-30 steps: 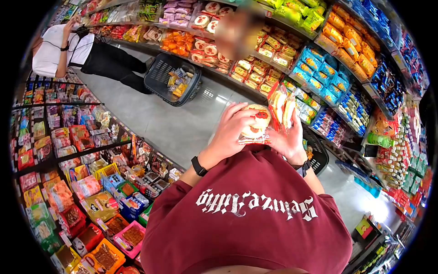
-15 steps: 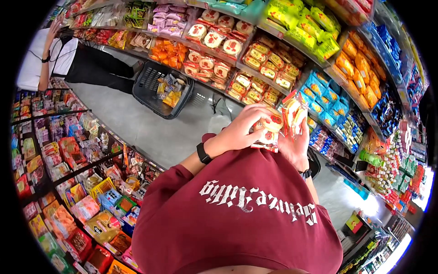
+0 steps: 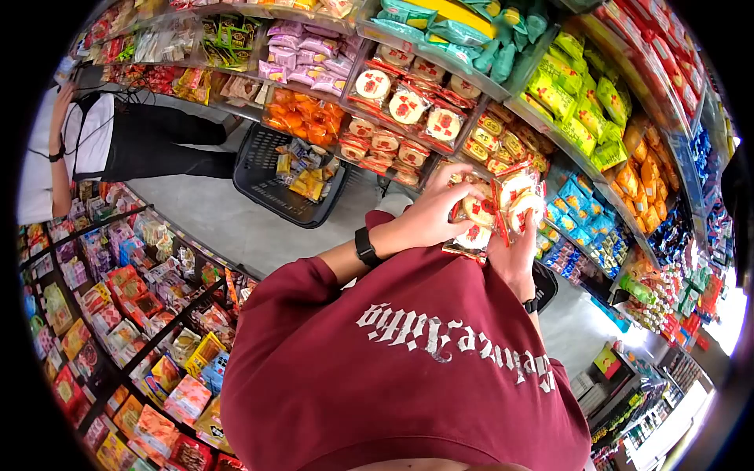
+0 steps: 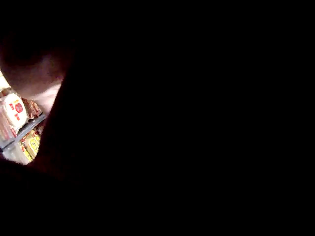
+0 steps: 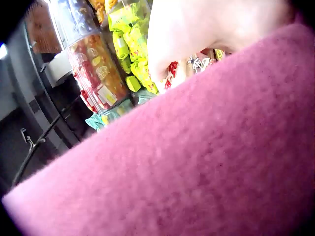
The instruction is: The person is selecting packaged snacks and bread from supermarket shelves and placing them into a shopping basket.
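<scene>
My left hand (image 3: 436,212), with a dark watch at its wrist, grips clear packets of round pale cakes (image 3: 477,209) with red print on top. Close beside it, my right hand (image 3: 514,263) holds up more of these cake packets (image 3: 518,196), their red-edged wrappers facing the camera. The two lots overlap in front of my chest, over a maroon sweatshirt (image 3: 408,369). In the right wrist view a sleeve (image 5: 187,157) hides most of the hand, and a bit of red print shows under it. The left wrist view is nearly all dark.
Ahead, shelf bins hold matching round cakes (image 3: 406,104), purple packets (image 3: 302,55) and green packets (image 3: 577,98). A dark basket (image 3: 255,173) with snacks stands on the floor near a person in black trousers (image 3: 161,141). Boxed snacks (image 3: 188,396) fill the display at left.
The view has shifted so more upper shelving shows. Both hands have moved right in view, still holding packets. The right hand's packets now turn their round faces to the camera instead of their edges.
</scene>
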{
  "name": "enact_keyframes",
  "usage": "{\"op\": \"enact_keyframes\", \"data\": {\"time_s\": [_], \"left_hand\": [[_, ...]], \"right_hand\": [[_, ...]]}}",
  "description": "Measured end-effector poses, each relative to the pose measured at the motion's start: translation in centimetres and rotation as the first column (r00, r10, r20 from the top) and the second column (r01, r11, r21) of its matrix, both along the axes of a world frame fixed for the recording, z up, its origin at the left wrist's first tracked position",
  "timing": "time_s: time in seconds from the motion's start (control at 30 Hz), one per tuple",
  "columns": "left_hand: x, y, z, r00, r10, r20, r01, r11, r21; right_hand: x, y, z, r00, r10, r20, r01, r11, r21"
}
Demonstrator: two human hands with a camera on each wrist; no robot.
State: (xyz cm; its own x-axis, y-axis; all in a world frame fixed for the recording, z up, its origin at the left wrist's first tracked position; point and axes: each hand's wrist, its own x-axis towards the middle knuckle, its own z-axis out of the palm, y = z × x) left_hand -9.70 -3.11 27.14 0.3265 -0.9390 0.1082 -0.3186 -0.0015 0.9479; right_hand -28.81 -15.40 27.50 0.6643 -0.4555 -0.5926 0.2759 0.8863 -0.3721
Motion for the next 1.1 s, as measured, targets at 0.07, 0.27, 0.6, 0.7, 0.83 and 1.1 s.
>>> {"op": "enact_keyframes", "data": {"time_s": [0.07,0.27,0.6,0.7,0.83,1.1], "left_hand": [[1.4,-0.3,-0.7,0.979,0.058,0.194,-0.055,0.998,-0.018],[3.7,-1.4,-2.0,0.961,-0.150,-0.231,0.179,0.978,0.110],[3.9,0.3,-2.6,0.810,0.087,-0.580,-0.020,0.992,0.122],[3.3,1.2,-2.1,0.654,0.288,-0.700,-0.245,0.956,0.164],[2.4,2.8,-3.8,0.515,0.534,-0.670,-0.462,0.832,0.308],[0.1,7.5,-12.0,0.239,0.894,-0.378,-0.615,0.441,0.653]], "right_hand": [[1.2,-0.1,0.1,0.999,-0.026,-0.039,0.025,0.999,-0.024],[1.4,-0.7,-0.2,0.994,-0.021,-0.104,0.012,0.996,-0.083],[-0.6,-4.7,-2.5,0.968,0.243,-0.057,-0.248,0.963,-0.105],[-0.6,-6.0,-2.9,0.941,0.330,-0.067,-0.336,0.935,-0.112],[0.0,-7.9,-2.5,0.900,0.433,-0.053,-0.435,0.881,-0.185],[-1.1,-10.8,-3.3,0.831,0.556,-0.030,-0.546,0.804,-0.235]]}}
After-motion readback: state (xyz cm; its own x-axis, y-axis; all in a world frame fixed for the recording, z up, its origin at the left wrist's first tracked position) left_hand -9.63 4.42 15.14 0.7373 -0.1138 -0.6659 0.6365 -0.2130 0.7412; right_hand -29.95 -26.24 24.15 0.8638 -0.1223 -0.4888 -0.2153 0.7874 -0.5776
